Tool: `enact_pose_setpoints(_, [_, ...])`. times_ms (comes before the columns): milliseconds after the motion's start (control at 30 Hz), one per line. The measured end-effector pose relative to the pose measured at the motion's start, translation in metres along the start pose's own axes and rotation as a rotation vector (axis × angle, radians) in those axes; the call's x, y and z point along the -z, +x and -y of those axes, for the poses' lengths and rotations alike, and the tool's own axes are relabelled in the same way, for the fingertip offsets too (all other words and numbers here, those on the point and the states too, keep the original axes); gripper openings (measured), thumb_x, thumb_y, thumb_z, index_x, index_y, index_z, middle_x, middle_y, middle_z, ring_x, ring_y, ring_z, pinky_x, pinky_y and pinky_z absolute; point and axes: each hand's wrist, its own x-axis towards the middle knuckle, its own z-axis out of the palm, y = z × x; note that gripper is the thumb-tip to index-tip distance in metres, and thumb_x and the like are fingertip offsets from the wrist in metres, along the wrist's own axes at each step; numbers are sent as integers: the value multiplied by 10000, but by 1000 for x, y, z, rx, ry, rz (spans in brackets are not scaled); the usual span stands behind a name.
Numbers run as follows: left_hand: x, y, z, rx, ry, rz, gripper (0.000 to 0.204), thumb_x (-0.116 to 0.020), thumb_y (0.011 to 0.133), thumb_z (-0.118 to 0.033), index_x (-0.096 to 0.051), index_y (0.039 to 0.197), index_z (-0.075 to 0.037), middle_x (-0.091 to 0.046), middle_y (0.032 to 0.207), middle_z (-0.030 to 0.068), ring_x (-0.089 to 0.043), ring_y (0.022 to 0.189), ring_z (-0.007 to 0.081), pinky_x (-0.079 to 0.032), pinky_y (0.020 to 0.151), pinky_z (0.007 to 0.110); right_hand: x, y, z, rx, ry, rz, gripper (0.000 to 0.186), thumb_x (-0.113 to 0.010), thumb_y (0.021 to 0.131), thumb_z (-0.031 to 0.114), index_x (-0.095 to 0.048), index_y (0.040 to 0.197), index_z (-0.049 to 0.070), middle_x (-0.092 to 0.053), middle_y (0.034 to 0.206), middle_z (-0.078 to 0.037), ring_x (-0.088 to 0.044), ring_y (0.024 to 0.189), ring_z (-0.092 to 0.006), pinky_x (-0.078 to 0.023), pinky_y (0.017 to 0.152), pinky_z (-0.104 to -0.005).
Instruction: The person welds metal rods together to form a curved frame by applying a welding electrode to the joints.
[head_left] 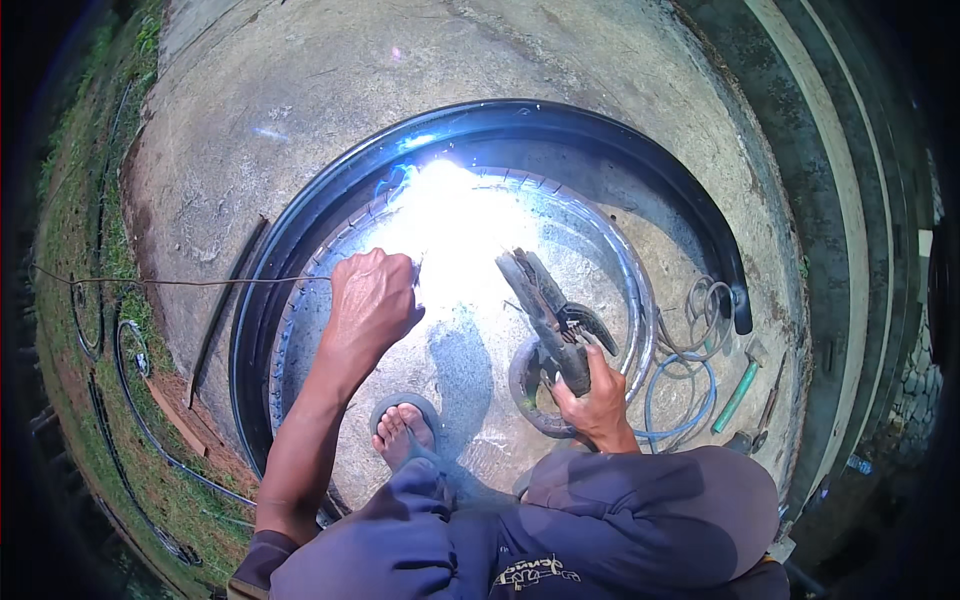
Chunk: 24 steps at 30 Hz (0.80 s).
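My left hand [372, 295] is a closed fist at the left of the glare, wrapped round a thin brown metal rod [200, 282] that runs out to the left. In my right hand [598, 402] is the grip of a worn welding electrode holder [545, 310], its jaws pointing up and left to the light. A blinding white arc [442, 190] burns at the far part of a round metal ring [640, 300] with short marks along its rim. White glare hides the electrode tip and the joint. Around the ring's far side curves a thick black channel [580, 125].
Hose and cable loops [685, 400] lie at the right, beside a green-handled hammer [738, 396]. A dark bar [225, 310] rests at the left of the concrete slab [260, 100]. My sandalled foot [405, 432] stands inside the ring. Black cables [165, 465] cross the grass.
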Motion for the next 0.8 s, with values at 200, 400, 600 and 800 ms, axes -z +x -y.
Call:
enact_pose_setpoints(200, [22, -13, -12, 101, -10, 28, 241, -608, 863, -103, -744, 1061, -83, -642, 707, 252, -656, 670, 403, -494, 623, 488, -1, -7, -3, -11, -22, -25, 408, -741, 744, 68, -551, 1092, -27, -650, 751, -175, -697, 634, -349, -517, 548, -398])
enact_pose_setpoints(400, [15, -26, 10, 64, 94, -22, 256, -622, 851, -95, -745, 1074, -69, -664, 722, 230, -671, 683, 383, -516, 646, 453, -7, -5, 3, -1, 12, 33, 359, -734, 755, 59, -548, 1051, -25, -655, 735, -159, -702, 625, -337, -521, 540, -391])
enact_pose_setpoints(600, [21, -17, 0, 115, 51, 20, 235, -623, 859, -115, -745, 1053, -64, -663, 728, 234, -674, 697, 387, -521, 653, 464, -8, -1, 0, 40, -11, 29, 346, -729, 746, 52, -549, 1033, -13, -648, 713, -158, -703, 625, -337, -525, 548, -390])
enact_pose_setpoints(800, [19, -15, 3, 127, 61, 28, 228, -605, 875, -114, -745, 1048, -69, -654, 730, 247, -672, 708, 394, -518, 652, 472, -9, 1, 2, 34, -12, 37, 360, -721, 745, 50, -556, 1060, -6, -646, 710, -161, -704, 631, -342, -530, 560, -389])
